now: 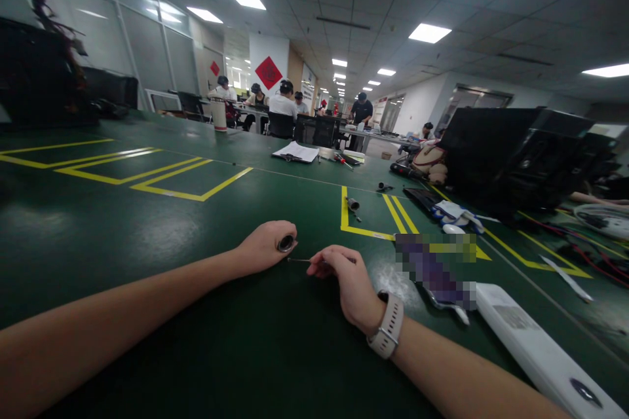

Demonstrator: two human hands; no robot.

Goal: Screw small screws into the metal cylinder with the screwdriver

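Observation:
My left hand (269, 247) is closed around a short round metal part (285, 243), whose ring-shaped end with a dark opening faces me. Close by on the right, my right hand (341, 275) pinches a thin metal rod (299, 260) that points left toward the metal part. The rod's tip stops a little below and apart from that part. Whatever handle the rod has is hidden in my fingers. A similar dark metal cylinder (352, 204) lies beyond my right hand with small bits beside it, inside yellow tape lines.
The green table (187, 288) carries yellow tape outlines. On the right lie a phone-like device (435, 275), a long white box (535, 340) and gloves (455, 211). Farther off are a clipboard (297, 152), a red screwdriver (340, 158), a white cup (219, 114) and black equipment (511, 150). Several people work behind.

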